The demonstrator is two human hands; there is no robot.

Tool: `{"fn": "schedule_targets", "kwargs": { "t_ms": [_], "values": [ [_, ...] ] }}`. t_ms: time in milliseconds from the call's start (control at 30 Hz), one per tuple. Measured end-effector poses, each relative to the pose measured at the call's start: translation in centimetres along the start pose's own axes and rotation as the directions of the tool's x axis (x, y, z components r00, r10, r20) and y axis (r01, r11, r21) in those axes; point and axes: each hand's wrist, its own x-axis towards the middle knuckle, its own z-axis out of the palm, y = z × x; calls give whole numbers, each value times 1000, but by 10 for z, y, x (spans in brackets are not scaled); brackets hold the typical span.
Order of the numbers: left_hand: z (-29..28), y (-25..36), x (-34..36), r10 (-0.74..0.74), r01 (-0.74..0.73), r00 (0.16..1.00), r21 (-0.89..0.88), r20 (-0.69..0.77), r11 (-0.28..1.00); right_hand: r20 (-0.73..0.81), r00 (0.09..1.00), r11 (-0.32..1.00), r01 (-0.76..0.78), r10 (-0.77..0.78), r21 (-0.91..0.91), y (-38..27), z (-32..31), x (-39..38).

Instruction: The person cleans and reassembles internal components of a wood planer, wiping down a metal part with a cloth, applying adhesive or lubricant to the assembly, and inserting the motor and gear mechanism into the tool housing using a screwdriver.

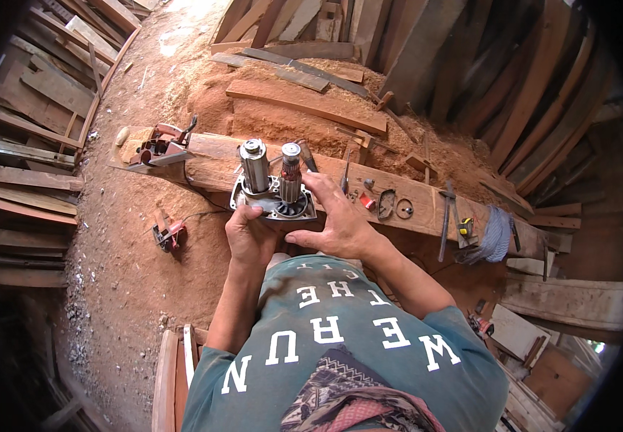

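Observation:
My left hand (pixel 248 236) grips the near left edge of a metal motor housing (pixel 262 204), its thumb pressed on the rim. Two upright cylinders rise from this housing. On the left is a silver metal cylinder (pixel 255 167); on the right stands a motor armature (pixel 290 175) with reddish windings near its top and fan blades around its foot. Around the housing's right side, my right hand (pixel 336 219) is spread, thumb and fingers apart, fingertips close to the armature. Whether they touch it I cannot tell. Fingers under the housing are hidden.
A long timber beam (pixel 412 189) lies across in front of me. On it are a power tool body (pixel 161 146), a red piece (pixel 367 201), a hammer (pixel 447 216), a yellow tape measure (pixel 465 227) and a rope bundle (pixel 495 234). A red tool part (pixel 170 234) lies on the sawdust floor.

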Motion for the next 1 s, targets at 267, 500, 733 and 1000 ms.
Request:
{"fn": "schedule_targets", "kwargs": {
  "t_ms": [267, 500, 733, 1000],
  "values": [
    [-10, -8, -7, -23, 24, 999, 48, -24, 999, 25, 994, 993, -111, 110, 34, 6, 9, 5],
    [-17, -10, -7, 27, -25, 998, 45, -52, 999, -167, 982, 962, -35, 83, 271, 11, 24, 1],
    [-10, -3, -5, 72, -69, 996, 42, -51, 997, -143, 973, 898, -104, 180, 428, 15, 19, 7],
    [-13, 1, -3, 97, -94, 993, 47, -70, 994, -153, 975, 805, -41, 162, 592, -7, 19, 16]
  ]
}}
